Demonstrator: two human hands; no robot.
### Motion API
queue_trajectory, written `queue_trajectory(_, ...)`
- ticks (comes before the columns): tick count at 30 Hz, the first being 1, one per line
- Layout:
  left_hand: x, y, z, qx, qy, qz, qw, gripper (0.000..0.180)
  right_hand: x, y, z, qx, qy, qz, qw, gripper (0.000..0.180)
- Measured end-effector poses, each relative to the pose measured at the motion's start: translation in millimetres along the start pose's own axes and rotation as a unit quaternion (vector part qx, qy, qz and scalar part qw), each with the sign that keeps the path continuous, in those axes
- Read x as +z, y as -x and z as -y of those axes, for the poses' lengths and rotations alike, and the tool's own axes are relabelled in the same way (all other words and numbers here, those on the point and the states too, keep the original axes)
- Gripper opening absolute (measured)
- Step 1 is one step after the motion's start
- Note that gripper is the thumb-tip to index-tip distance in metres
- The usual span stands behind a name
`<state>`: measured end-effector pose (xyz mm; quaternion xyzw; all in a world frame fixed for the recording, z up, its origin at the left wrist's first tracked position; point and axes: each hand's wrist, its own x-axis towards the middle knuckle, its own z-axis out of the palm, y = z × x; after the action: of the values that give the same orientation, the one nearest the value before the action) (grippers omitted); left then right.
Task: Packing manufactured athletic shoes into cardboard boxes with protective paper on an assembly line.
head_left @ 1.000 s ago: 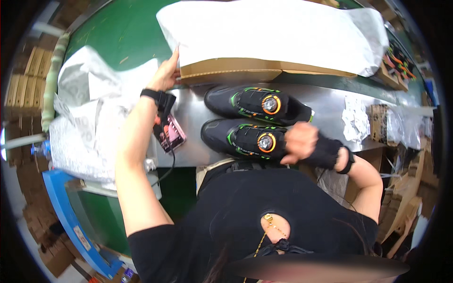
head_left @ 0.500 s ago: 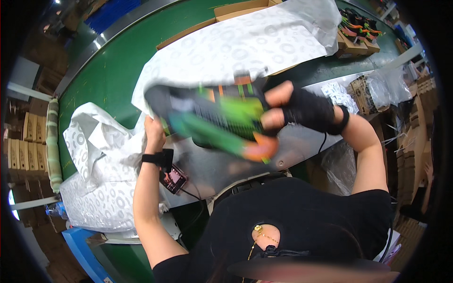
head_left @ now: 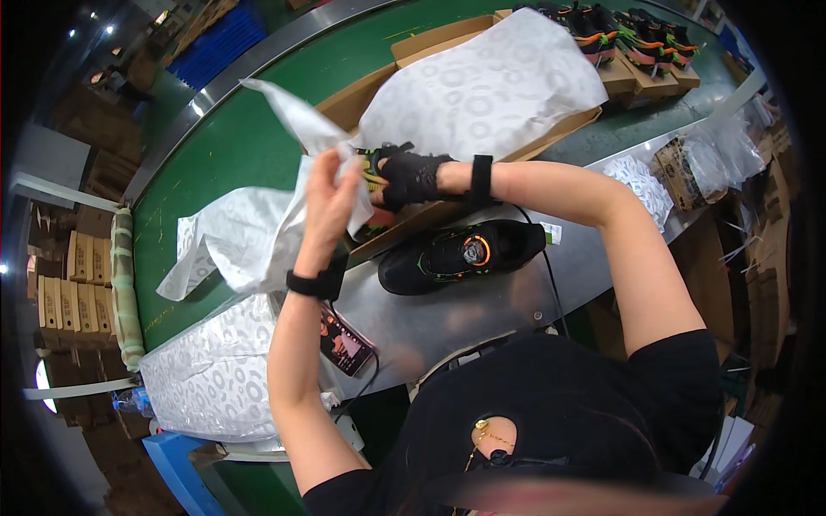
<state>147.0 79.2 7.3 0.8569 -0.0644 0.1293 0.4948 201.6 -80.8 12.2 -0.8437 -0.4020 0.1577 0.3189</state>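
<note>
A black sneaker (head_left: pixel 460 258) with an orange-ringed dial lies on the metal tabletop (head_left: pixel 430 320), between a worker's body and an open cardboard shoebox (head_left: pixel 533 148). Its long axis runs nearly crosswise, toe to the left and heel to the right, the heel slightly farther from the body. From the right hand (head_left: pixel 409 178) — the nearer of the two — it lies toward the body and a little rightward, under the line of the forearm.

That hand, in a black fingerless glove, reaches over the box's near wall, its grip curled on a second shoe (head_left: pixel 373 175); only lime and dark patches show there, so its long axis cannot be told. The left hand (head_left: pixel 331 202), just beside it, has its fingers drawn together on a sheet of printed white tissue paper (head_left: pixel 303 120), slightly blurred, one corner pointing up and away. More tissue (head_left: pixel 482 86) covers much of the box; whether the two are one piece is unclear.

Left of the sneaker, a smartphone-like device (head_left: pixel 347 341) rests near the left wrist — more shoes (head_left: pixel 650 43) stand on boxes at upper right.
</note>
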Motion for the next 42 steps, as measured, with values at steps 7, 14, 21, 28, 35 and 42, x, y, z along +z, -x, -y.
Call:
queue_trajectory(7, 27.2, -40.9, 48.2, -0.185, 0.135, 0.029, 0.973, 0.061, -25.5, 76.6, -65.3, -0.021, 0.196, -0.006, 0.980, 0.039)
queue_trajectory(14, 72.1, -39.9, 49.3, 0.096, -0.437, 0.176, 0.877, 0.067, -37.2, 115.3, -99.9, 0.041, 0.216, -0.064, 0.973, 0.038)
queue_trajectory(21, 68.8, -32.9, 32.8, -0.006, -0.460, 0.190, 0.867, 0.069, -31.5, 160.4, -87.8, -0.097, 0.097, -0.263, 0.955, 0.017)
queue_trajectory(28, 59.0, 48.0, -32.9, 0.086, -0.082, 0.252, 0.960, 0.089, 0.6, 198.9, -139.6, 0.113, -0.456, 0.044, 0.882, 0.081)
queue_trajectory(35, 85.9, 86.8, -21.4, 0.130, -0.184, 0.251, 0.941, 0.084, 15.9, 179.2, -112.4, 0.133, -0.460, 0.178, 0.860, 0.083)
queue_trajectory(42, 86.6, 87.8, -19.5, 0.125, -0.110, 0.237, 0.957, 0.072, 14.2, 155.9, -112.1, 0.153, -0.420, 0.129, 0.885, 0.064)
